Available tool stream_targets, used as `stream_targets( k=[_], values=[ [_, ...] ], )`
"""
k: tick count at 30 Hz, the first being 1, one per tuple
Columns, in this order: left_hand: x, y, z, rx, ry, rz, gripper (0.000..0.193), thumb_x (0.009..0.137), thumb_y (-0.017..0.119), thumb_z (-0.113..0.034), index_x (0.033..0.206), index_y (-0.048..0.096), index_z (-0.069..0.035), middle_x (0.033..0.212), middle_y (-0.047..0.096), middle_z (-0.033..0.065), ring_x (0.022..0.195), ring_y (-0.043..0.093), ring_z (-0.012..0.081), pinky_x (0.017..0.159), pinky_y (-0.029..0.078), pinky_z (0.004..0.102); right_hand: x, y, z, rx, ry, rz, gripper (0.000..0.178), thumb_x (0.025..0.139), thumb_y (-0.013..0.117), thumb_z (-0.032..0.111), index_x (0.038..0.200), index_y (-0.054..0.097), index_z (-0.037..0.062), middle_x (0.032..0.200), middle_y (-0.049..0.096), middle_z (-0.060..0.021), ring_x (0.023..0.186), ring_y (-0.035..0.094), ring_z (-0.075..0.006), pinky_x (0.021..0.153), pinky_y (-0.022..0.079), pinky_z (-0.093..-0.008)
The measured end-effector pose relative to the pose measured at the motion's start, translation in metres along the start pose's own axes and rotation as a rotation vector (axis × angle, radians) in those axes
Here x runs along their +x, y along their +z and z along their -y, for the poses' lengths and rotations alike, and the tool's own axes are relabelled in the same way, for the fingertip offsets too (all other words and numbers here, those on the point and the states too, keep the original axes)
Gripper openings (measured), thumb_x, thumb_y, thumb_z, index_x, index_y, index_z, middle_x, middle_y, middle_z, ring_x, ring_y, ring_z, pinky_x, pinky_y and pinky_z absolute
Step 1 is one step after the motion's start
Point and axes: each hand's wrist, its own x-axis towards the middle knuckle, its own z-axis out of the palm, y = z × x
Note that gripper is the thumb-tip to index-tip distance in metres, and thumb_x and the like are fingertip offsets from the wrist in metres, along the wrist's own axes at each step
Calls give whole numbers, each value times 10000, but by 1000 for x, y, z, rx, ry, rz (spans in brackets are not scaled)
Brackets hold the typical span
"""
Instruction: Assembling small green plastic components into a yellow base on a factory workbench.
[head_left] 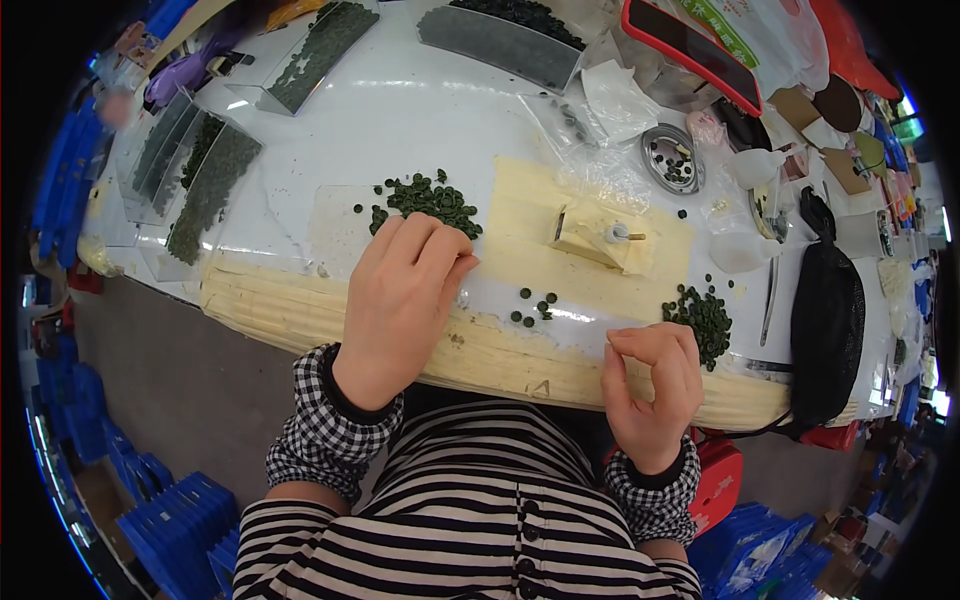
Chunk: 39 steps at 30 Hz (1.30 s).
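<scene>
My left hand (395, 300) is closed, its fingers curled and thumb against the index finger, at the near edge of a pile of small dark green round pieces (435, 200). Whatever it may pinch is hidden. My right hand (655, 385) is closed too, thumb and index tips together over the table's padded front edge; anything between them is too small to make out. Just beyond it lies a second pile of green pieces (705, 325). A few loose green pieces (530, 308) are scattered between the hands. Farther back, a small yellow-taped block (603, 240) with a metal pin sits on a yellow sheet (520, 215).
Clear trays of green pieces (215, 185) stand at left, with another tray (500, 45) at the back. A red-cased phone (690, 50), plastic bags (780, 40), a round dish (671, 158), tweezers (770, 300) and a black mesh pouch (828, 320) crowd the right side.
</scene>
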Motion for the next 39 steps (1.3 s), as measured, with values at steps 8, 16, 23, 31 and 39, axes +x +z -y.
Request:
stream_targets(
  k=[8, 16, 23, 31, 39],
  values=[
    [-5, -6, -21, -903, -260, -37, 207, 833, 706, 30, 1029, 645, 6, 844, 624, 56, 767, 603, 120, 674, 535, 234, 5, -1, 4, 253, 70, -1, 246, 728, 719, -100, 952, 719, 1, 842, 677, -96, 761, 640, -221, 661, 501, -297],
    [7, 20, -29, -1729, -621, 268, 181, 949, 589, -27, 1123, 608, 22, 972, 682, 91, 889, 678, 135, 770, 566, 233, 17, 13, 6, 807, 441, -11, 181, 848, 651, -85, 1021, 688, -48, 950, 707, -124, 849, 677, -169, 750, 531, -261],
    [10, 15, -23, -2006, -923, 213, 190, 970, 554, -51, 1148, 594, 3, 1074, 675, 131, 988, 675, 167, 888, 562, 241, 18, 16, 7, 908, 574, -12, 198, 892, 603, -80, 1086, 639, -83, 982, 707, -150, 932, 696, -200, 858, 551, -297],
    [3, 17, -14, -2171, -800, 324, 210, 997, 550, -151, 1147, 606, -16, 979, 671, 61, 793, 606, 72, 674, 503, 164, 19, 15, 9, 1068, 642, -72, 175, 895, 593, -85, 1065, 635, -84, 974, 707, -157, 922, 697, -200, 848, 556, -296],
    [2, 16, -24, -2119, -911, 322, 302, 988, 561, -127, 1268, 579, -15, 1022, 661, 66, 784, 564, 49, 636, 466, 156, 16, 16, 5, 975, 532, -41, 166, 857, 642, -91, 1019, 673, -71, 978, 701, -141, 910, 683, -188, 820, 541, -279]
  ],
)
